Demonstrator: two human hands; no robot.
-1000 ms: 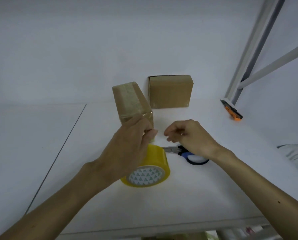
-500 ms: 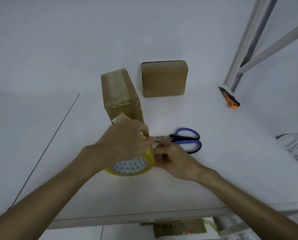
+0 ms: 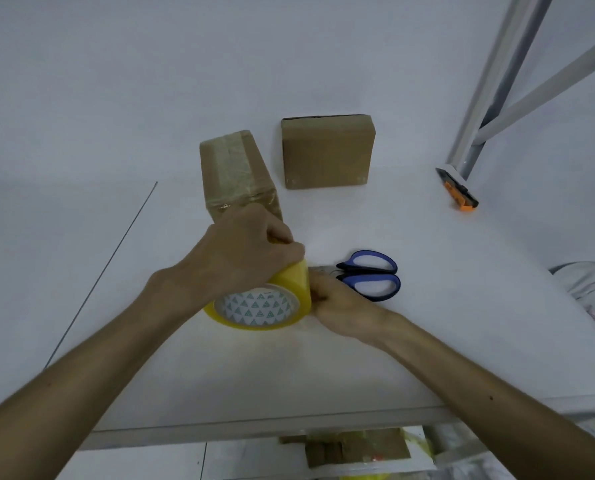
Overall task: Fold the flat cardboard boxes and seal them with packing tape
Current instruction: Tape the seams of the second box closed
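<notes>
Both hands have closed on the tape (image 3: pixel 258 304): left hand (image 3: pixel 244 251) grips its top, steadying it on the counter (image 3: pixel 289 375); right hand (image 3: pixel 337 306) pinches its side, likely hunting the loose end. Box (image 3: pixel 233 171) stands just beyond the left hand, scissors (image 3: pixel 372 275) just beyond the right.

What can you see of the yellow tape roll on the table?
The tape roll is translucent yellow, wound on a white core printed with green triangles. It stands on edge on the table, core facing the camera, in front of the taped box. The left hand grips its top; the right hand touches its right side.
</notes>
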